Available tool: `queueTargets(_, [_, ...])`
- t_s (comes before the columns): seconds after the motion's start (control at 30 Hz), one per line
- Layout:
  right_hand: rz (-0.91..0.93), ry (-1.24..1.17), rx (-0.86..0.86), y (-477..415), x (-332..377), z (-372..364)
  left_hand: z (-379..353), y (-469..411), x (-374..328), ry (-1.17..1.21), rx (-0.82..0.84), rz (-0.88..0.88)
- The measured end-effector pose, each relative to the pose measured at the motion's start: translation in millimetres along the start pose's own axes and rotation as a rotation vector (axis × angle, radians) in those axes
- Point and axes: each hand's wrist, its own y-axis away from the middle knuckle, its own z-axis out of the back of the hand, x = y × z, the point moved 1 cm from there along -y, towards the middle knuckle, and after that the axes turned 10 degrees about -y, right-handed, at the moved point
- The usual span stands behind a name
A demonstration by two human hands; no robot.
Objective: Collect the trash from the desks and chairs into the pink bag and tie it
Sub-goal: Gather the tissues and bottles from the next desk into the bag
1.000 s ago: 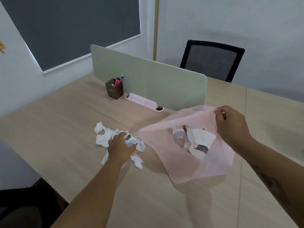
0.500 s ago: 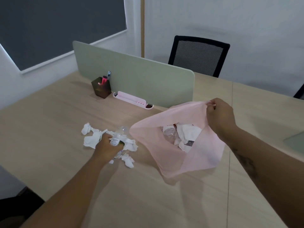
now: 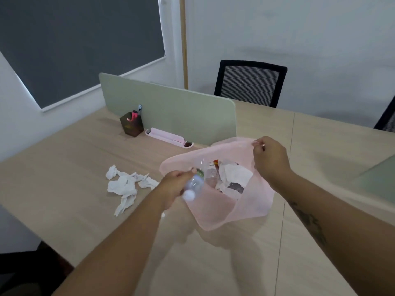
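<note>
Left hand [image 3: 174, 186]: fingers curled round one clear plastic bottle [image 3: 195, 184]. The bottle is blurred, its white cap end points toward the camera, and it sits at the left rim of the bag's mouth.

Right hand [image 3: 270, 160]: pinches the far right rim of the pink bag [image 3: 215, 212] and holds it lifted open. The two hands are apart, one on each side of the mouth.

One pink bag, its bottom resting on the table [image 3: 64, 163]. Inside: one second clear bottle [image 3: 211, 175], crumpled white paper [image 3: 234, 175], one dark scrap [image 3: 235, 186]. Other contents are unclear.

On the table left of the bag: one loose cluster of crumpled white tissues [image 3: 125, 185]. The pieces overlap, so an exact count is not readable.

Further back: one dark pen holder [image 3: 131, 126] with a pink marker [image 3: 134, 115], and one pink tray [image 3: 166, 136], both against one pale green divider [image 3: 171, 107].

Two chairs: a black chair [image 3: 250, 82] behind the table, and a second chair [image 3: 388, 118] cut by the right edge.
</note>
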Motion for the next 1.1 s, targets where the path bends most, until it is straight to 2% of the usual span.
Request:
queueTargets(0.1, [0.013,-0.015,-0.005,-4.5,-3.0,7.7,-24.6,-21.7,-18.5,0.238,-0.036,-0.028])
queueTargets(0.2, [0.031,0.001,-0.012,-12.4,0.7,5.8,-23.4,-26.0,-4.6,0.147,-0.089,0.007])
queueTargets(0.33, [0.027,0.008,-0.006,-19.2,3.9,-14.0,20.9,-23.9,39.5,-0.270,-0.349,0.007])
queueTargets(0.43, [0.019,0.001,0.024,-25.2,3.3,-43.1,68.2,-31.9,78.0,-0.787,-0.522,0.052])
queueTargets(0.5, [0.015,0.007,0.035,-29.0,1.7,-62.1,92.5,-42.8,100.5,-1.016,-0.476,0.214])
queueTargets(0.57, [0.008,0.019,0.044,-31.4,-1.4,-75.3,105.5,-53.0,115.9,-1.090,-0.396,0.283])
queueTargets(0.77, [-0.025,0.101,0.025,-37.8,-8.5,-104.2,108.3,-97.3,125.6,-1.203,-0.317,0.108])
queueTargets(0.87, [-0.036,0.111,0.008,-37.9,-12.8,-105.5,101.9,-110.5,128.8,-1.200,-0.373,0.046])
queueTargets(1.0, [-0.018,0.125,0.009,-37.9,-14.7,-96.4,101.1,-115.3,143.6,-1.120,-0.510,-0.259])
queueTargets(1.1, [-0.016,0.134,-0.003,-34.7,-13.1,-84.9,99.7,-103.5,139.7,-0.869,-0.456,-0.248])
